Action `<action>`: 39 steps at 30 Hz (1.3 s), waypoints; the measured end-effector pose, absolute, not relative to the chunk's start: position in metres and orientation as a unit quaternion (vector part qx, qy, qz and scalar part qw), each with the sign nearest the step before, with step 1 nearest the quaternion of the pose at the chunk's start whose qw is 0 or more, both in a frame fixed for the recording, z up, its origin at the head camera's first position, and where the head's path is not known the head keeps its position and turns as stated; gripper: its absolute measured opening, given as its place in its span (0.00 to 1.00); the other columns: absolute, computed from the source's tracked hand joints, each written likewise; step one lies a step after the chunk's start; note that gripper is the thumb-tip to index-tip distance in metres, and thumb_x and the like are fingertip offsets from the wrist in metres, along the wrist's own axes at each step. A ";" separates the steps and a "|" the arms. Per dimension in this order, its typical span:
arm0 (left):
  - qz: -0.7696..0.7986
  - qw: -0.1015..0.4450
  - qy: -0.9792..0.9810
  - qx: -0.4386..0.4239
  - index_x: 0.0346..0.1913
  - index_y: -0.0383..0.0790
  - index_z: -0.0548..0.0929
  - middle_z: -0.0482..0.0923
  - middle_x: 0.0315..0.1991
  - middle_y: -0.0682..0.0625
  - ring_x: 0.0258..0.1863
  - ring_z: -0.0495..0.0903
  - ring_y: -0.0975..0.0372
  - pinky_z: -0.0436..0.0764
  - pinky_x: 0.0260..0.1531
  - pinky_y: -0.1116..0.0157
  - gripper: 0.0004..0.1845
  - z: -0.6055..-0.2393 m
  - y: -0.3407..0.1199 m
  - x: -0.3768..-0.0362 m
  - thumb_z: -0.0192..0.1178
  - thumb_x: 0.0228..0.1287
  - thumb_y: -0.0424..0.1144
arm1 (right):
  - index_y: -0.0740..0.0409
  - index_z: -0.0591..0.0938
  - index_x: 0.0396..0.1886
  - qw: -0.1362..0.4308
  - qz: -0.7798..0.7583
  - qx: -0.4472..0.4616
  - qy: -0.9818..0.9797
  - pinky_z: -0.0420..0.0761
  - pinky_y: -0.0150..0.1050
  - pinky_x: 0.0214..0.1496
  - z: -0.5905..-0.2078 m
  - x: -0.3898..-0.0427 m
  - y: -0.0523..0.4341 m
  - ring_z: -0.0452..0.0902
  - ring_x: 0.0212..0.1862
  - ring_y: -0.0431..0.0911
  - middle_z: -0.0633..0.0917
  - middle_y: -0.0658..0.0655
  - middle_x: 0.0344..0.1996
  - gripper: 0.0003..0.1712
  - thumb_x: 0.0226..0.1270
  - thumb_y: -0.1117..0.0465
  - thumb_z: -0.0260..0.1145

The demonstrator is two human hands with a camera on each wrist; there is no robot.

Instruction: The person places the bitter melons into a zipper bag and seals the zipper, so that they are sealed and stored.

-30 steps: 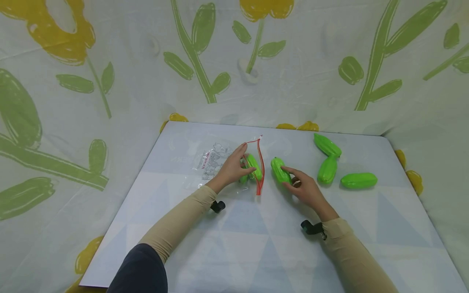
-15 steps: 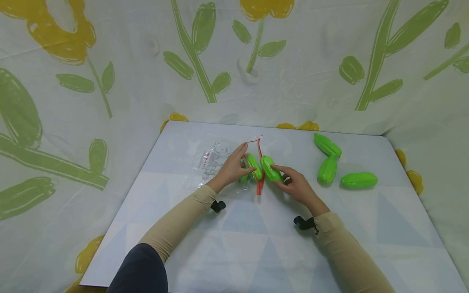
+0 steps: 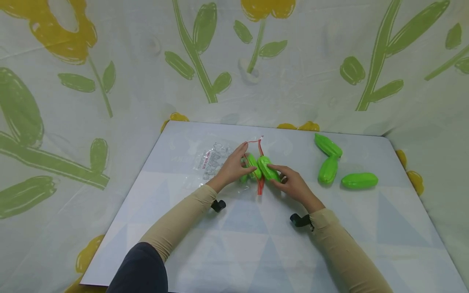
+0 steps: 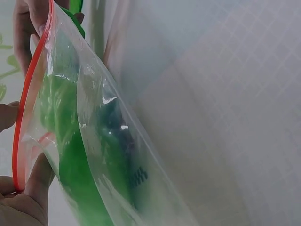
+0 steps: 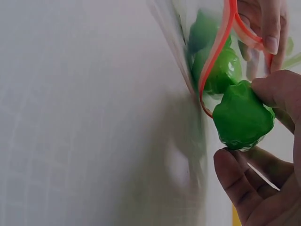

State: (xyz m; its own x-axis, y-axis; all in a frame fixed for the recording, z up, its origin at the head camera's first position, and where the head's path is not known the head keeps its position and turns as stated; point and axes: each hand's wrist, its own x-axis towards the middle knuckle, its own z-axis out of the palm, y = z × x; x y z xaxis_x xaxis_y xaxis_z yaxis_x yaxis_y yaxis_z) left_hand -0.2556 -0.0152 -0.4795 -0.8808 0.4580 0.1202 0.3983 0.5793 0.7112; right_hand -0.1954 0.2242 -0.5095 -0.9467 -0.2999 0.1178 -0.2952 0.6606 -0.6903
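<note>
A clear plastic zip bag (image 3: pixel 212 162) with a red zip edge lies on the table, its mouth facing right. My left hand (image 3: pixel 231 167) grips the bag's mouth and spreads it apart. Inside are green toy vegetables (image 4: pixel 77 155), ridged and glossy, partly hidden by the hand and the film. My right hand (image 3: pixel 296 186) holds another ridged green toy vegetable (image 3: pixel 267 168), long and bitter-melon-like, between thumb and fingers. In the right wrist view its lobed end (image 5: pixel 242 115) is at the red zip edge (image 5: pixel 214 66), close to the toys in the bag.
To the right lie three more green toy vegetables: one at the back (image 3: pixel 327 145), one touching it in front (image 3: pixel 327 170), and one lying sideways (image 3: pixel 359 180). The table (image 3: pixel 242 252) has a pale triangle pattern. A flower-printed curtain (image 3: pixel 300 89) surrounds it.
My right hand has moved left with the green toy vegetable, from beside the bag to its red-edged mouth. My left hand has stayed in place on the bag.
</note>
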 end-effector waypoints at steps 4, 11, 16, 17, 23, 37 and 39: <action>0.400 0.038 0.883 0.241 0.73 0.39 0.48 0.45 0.73 0.47 0.61 0.68 0.57 0.78 0.47 0.72 0.50 -0.479 -0.014 -0.256 0.67 0.54 0.48 | 0.36 0.70 0.64 0.025 -0.378 -0.155 0.913 0.78 0.37 0.34 -0.508 -0.197 0.220 0.75 0.37 0.44 0.76 0.51 0.56 0.31 0.61 0.54 0.66; 0.423 0.048 0.873 0.240 0.73 0.40 0.48 0.44 0.74 0.50 0.62 0.68 0.58 0.78 0.47 0.73 0.50 -0.478 -0.012 -0.257 0.67 0.54 0.47 | 0.33 0.70 0.64 0.050 -0.385 -0.153 0.909 0.79 0.37 0.37 -0.507 -0.199 0.214 0.75 0.38 0.44 0.76 0.48 0.55 0.30 0.61 0.51 0.66; 0.435 0.050 0.866 0.242 0.73 0.40 0.48 0.44 0.74 0.48 0.62 0.68 0.58 0.78 0.47 0.73 0.50 -0.479 -0.013 -0.257 0.67 0.54 0.47 | 0.33 0.70 0.64 0.058 -0.397 -0.171 0.900 0.78 0.38 0.38 -0.507 -0.200 0.210 0.76 0.39 0.45 0.76 0.49 0.56 0.30 0.61 0.49 0.65; 0.436 0.050 0.865 0.243 0.73 0.40 0.48 0.44 0.74 0.48 0.62 0.68 0.58 0.78 0.47 0.73 0.50 -0.479 -0.013 -0.257 0.67 0.54 0.46 | 0.33 0.70 0.64 0.058 -0.397 -0.172 0.900 0.78 0.38 0.38 -0.507 -0.200 0.210 0.76 0.39 0.44 0.76 0.49 0.56 0.30 0.61 0.49 0.65; 0.446 0.057 0.860 0.241 0.73 0.40 0.48 0.43 0.74 0.51 0.62 0.67 0.57 0.78 0.47 0.72 0.50 -0.478 -0.014 -0.255 0.68 0.54 0.45 | 0.33 0.69 0.64 0.050 -0.393 -0.161 0.904 0.78 0.37 0.36 -0.506 -0.202 0.208 0.75 0.38 0.44 0.77 0.49 0.52 0.31 0.61 0.50 0.65; 0.424 0.051 0.865 0.261 0.72 0.35 0.49 0.44 0.73 0.45 0.61 0.68 0.51 0.78 0.47 0.71 0.49 -0.478 -0.016 -0.254 0.67 0.54 0.44 | 0.33 0.67 0.66 0.031 -0.375 -0.126 0.918 0.76 0.36 0.28 -0.503 -0.210 0.196 0.74 0.35 0.45 0.77 0.50 0.50 0.32 0.61 0.47 0.64; 0.419 0.053 0.869 0.258 0.72 0.36 0.49 0.44 0.73 0.47 0.60 0.68 0.52 0.78 0.47 0.71 0.49 -0.478 -0.016 -0.254 0.67 0.54 0.45 | 0.34 0.68 0.66 0.038 -0.377 -0.119 0.918 0.76 0.36 0.28 -0.502 -0.210 0.195 0.74 0.35 0.46 0.77 0.50 0.51 0.32 0.61 0.46 0.64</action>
State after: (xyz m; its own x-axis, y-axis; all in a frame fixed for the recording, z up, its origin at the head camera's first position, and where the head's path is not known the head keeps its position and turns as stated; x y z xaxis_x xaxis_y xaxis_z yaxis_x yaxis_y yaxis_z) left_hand -0.2543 -0.0165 -0.4784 -0.8608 0.4934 0.1244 0.4048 0.5157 0.7551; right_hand -0.2105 0.1949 -0.5021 -0.9688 -0.2470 0.0201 -0.1897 0.6871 -0.7014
